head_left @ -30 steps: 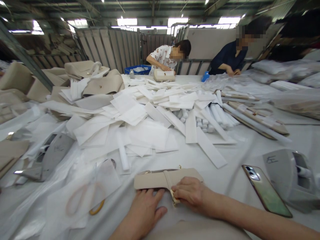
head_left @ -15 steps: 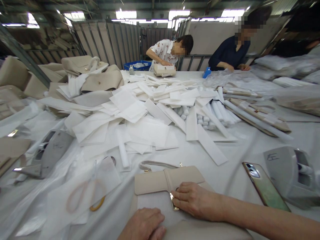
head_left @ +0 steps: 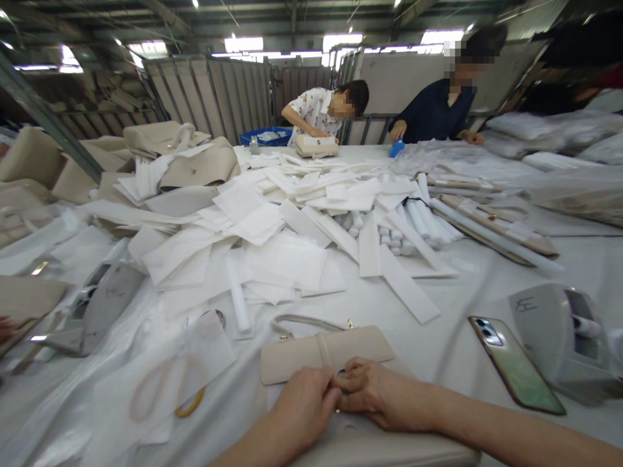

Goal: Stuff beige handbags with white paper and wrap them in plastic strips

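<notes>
A beige handbag (head_left: 292, 361) lies on the table before me with its flap spread away from me. Its thin handle (head_left: 311, 318) with gold rings arches behind the flap. My left hand (head_left: 307, 401) and my right hand (head_left: 372, 392) meet over the strap (head_left: 322, 350) that runs down the middle of the flap. Both sets of fingers are pinched at its near end, where the gold metal clasp is almost fully covered. The near part of the bag (head_left: 389, 449) bulges under my wrists.
Scissors (head_left: 189, 403) lie partly under a translucent sheet at left. Tape dispensers (head_left: 559, 340) (head_left: 109, 301) stand on both sides, with a phone (head_left: 520, 370) at right. White sheets (head_left: 287, 256) pile up beyond, bags (head_left: 199, 162) behind. Two people (head_left: 316, 110) (head_left: 433, 107) work across the table.
My left hand has moved up and right to meet my right hand at the clasp, which is now mostly covered. Across the table, the person in dark clothes has a hand on the blue object.
</notes>
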A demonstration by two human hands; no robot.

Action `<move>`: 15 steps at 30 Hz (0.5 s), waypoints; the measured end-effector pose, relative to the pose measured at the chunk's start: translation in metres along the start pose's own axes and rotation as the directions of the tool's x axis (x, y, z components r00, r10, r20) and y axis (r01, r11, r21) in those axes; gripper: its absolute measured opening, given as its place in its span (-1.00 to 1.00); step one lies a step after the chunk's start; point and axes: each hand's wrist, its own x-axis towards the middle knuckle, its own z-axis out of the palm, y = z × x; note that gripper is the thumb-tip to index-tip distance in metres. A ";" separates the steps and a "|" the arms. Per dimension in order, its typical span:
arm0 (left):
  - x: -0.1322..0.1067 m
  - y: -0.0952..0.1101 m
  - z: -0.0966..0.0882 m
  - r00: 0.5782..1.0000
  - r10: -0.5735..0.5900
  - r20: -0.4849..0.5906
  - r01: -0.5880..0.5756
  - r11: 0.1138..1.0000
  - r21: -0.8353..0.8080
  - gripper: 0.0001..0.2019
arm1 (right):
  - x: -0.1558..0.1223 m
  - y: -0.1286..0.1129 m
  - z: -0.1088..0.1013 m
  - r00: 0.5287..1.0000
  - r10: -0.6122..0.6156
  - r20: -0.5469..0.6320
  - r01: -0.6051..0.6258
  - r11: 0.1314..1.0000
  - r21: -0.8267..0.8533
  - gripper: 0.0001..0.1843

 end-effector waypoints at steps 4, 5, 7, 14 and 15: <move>0.011 0.003 0.009 0.997 -0.025 0.075 0.015 0.991 0.131 -0.70 | -0.007 0.003 0.003 1.000 0.020 0.010 -0.020 1.000 0.021 -0.68; 0.012 0.004 0.010 0.996 -0.033 0.081 0.021 0.988 0.151 -0.68 | -0.008 0.003 0.004 1.000 0.021 0.010 -0.022 1.000 0.017 -0.69; 0.012 0.010 0.009 0.994 -0.045 0.103 0.024 0.979 0.201 -0.66 | -0.007 0.003 0.004 1.000 0.008 0.003 -0.008 1.000 0.009 -0.72; 0.025 0.024 0.007 0.966 -0.092 0.241 -0.016 0.912 0.410 -0.66 | -0.028 0.018 -0.001 0.931 0.242 -0.273 -0.224 0.970 0.096 -0.69; 0.028 0.024 0.008 0.959 -0.093 0.268 -0.032 0.903 0.428 -0.68 | -0.040 0.024 -0.001 0.834 0.378 -0.403 -0.351 0.926 0.142 -0.68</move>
